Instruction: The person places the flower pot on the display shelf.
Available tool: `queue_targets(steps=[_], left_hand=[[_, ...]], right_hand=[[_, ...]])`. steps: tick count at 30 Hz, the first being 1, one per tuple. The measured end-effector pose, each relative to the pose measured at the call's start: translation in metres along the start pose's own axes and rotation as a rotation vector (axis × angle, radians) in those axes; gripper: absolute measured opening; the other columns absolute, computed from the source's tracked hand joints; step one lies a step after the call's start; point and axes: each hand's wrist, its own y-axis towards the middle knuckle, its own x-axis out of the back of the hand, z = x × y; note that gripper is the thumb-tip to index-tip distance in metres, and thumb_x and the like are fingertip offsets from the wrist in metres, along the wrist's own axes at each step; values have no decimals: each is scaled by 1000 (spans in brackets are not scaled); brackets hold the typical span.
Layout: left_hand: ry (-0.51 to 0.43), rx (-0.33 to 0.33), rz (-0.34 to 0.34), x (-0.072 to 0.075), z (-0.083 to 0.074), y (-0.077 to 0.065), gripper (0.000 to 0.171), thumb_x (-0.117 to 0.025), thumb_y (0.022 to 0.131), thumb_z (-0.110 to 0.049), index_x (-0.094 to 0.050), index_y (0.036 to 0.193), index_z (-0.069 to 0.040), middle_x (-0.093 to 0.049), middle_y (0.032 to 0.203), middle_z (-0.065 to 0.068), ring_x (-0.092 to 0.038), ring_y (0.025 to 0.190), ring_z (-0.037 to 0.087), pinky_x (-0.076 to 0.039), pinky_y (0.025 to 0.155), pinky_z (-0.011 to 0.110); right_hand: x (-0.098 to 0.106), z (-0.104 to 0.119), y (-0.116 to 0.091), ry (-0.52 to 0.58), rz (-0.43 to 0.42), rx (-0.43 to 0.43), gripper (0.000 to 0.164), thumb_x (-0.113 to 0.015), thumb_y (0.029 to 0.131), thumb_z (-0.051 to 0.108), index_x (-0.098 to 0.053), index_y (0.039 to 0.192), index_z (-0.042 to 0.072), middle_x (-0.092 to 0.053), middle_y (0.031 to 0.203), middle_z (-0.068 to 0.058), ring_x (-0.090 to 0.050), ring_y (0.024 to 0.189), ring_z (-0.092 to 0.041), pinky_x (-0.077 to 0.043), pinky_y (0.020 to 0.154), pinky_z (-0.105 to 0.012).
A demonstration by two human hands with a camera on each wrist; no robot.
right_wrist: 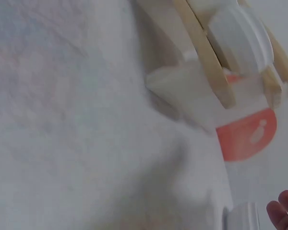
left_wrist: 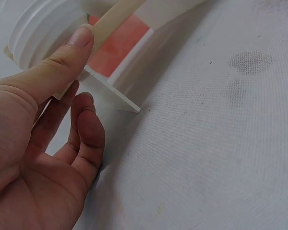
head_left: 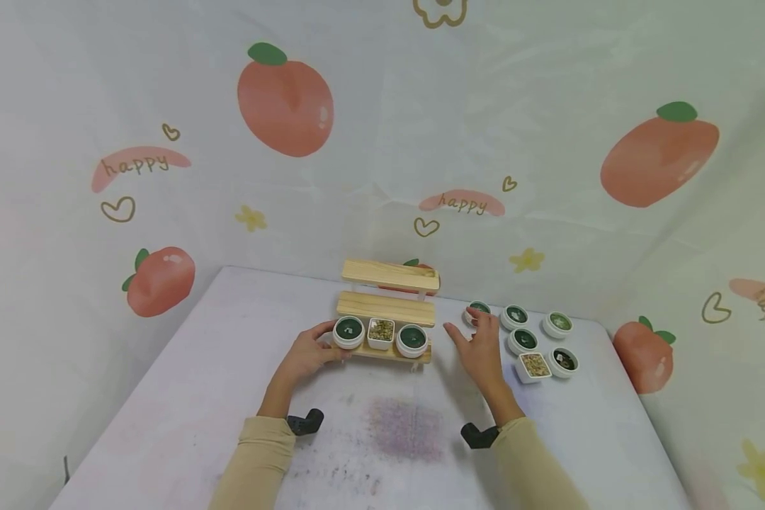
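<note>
Okay, so the bottom shelf (head_left: 380, 355) of the wooden stand (head_left: 389, 273), near the worktop's (head_left: 191, 397) back edge, is lined with three pots (head_left: 381, 345). The leftmost pot (head_left: 349, 345) seems pinched by the left hand (head_left: 306, 354), probably being straightened. Nothing is held by the right hand (head_left: 482, 354), spread wide at a loose pot (head_left: 467, 318) near the back edge; contact can't be told. Next, that one probably needs to be gripped by its sides and lifted onto the middle shelf (head_left: 385, 308).

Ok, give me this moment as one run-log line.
left hand: around left pot | right hand: near leftmost loose pot | rack's bottom tier: three pots | right of rack: six loose pots
</note>
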Motion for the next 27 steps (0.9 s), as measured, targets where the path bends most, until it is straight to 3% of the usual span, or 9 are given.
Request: queue_targets(steps=[9, 18, 27], left_hand=[[2, 3, 3, 1, -1, 0, 85, -91, 75, -24, -51, 149, -13, -64, 67, -3, -56, 64, 12, -44, 67, 28], [-5, 14, 6, 3, 1, 1, 86, -92, 75, -24, -51, 150, -14, -69, 71, 0, -58, 66, 11, -45, 69, 27], [1, -4, 10, 2, 1, 0, 85, -92, 75, -26, -51, 149, -14, -69, 71, -1, -59, 66, 10, -46, 69, 27]], right_hand=[[1, -17, 26, -89, -58, -100, 76, -82, 86, 35, -48, 139, -8, -42, 133, -34, -42, 127, -48, -36, 110, -58], [-5, -28, 44, -130, 19, -246, 87, -77, 88, 44, -38, 149, -2, -32, 147, -33, -30, 139, -50, -29, 115, -59], [-10, -38, 51, -104, 48, -310, 85, -76, 91, 35, -32, 151, -6, -24, 151, -36, -22, 144, -53, -24, 117, -61]])
